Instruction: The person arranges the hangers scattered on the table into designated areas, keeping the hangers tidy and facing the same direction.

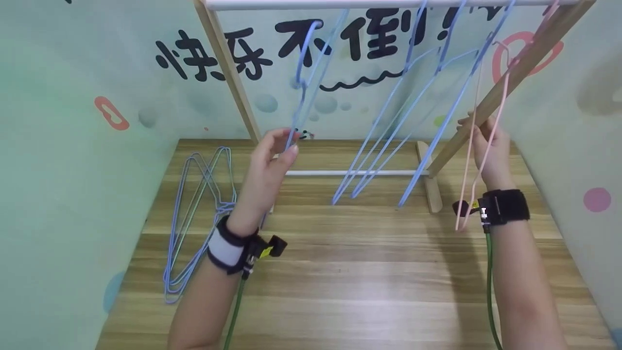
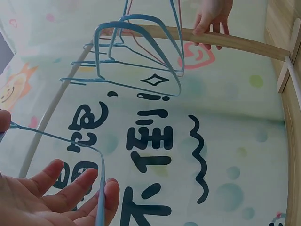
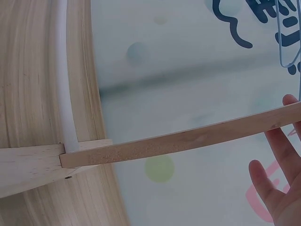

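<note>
My left hand [image 1: 269,163] pinches a blue clothes hanger [image 1: 301,104] by its lower end, below the white top bar of the rack. In the left wrist view this hanger [image 2: 101,188] runs past the spread fingers. My right hand [image 1: 491,146] grips the wooden side post [image 1: 529,58] of the rack, its fingers passing behind the wood. Several blue hangers [image 1: 384,131] hang between the hands. A pink hanger [image 1: 503,92] hangs by the right post, in front of my right hand. Whether the held hanger's hook rests on the bar is hard to tell.
More blue hangers [image 1: 177,233] lie in a loose pile on the wooden tabletop [image 1: 340,301], left of the rack. A lower white bar [image 1: 330,173] joins the posts near the table. A printed wall [image 1: 267,102] stands close behind, and walls flank both sides.
</note>
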Motion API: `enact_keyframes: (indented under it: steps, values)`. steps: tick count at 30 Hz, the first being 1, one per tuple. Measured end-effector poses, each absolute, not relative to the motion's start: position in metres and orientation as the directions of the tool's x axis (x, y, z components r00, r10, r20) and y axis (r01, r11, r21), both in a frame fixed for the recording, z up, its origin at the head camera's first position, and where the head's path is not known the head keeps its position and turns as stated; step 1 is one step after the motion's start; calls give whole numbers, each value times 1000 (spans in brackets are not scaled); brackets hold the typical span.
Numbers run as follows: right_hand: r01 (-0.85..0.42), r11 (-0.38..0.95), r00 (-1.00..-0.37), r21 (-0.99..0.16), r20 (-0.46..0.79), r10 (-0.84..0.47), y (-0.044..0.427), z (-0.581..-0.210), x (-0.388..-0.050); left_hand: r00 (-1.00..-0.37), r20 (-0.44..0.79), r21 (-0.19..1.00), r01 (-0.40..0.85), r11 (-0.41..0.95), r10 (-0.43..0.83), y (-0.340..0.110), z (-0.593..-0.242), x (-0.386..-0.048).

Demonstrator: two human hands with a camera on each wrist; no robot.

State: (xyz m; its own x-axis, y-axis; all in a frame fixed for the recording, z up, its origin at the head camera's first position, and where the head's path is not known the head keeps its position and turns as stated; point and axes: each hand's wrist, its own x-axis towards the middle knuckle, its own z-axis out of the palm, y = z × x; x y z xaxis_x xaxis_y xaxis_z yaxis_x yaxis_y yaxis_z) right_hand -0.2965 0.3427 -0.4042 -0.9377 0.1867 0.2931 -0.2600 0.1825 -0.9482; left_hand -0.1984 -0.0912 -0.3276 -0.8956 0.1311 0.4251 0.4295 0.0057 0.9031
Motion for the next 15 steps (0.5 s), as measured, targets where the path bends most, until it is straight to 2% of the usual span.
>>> enact_keyframes:
  steps: [5,15]
  values:
    - [-259,153,-940,-954,286,187,342,-404,-296,-912,385,920,392,26,143,-78,-317,-215]
    - [-354,90,-916,-931,364,168,343,-408,-299,-938,305,946,318,61,164,-47,-302,-236]
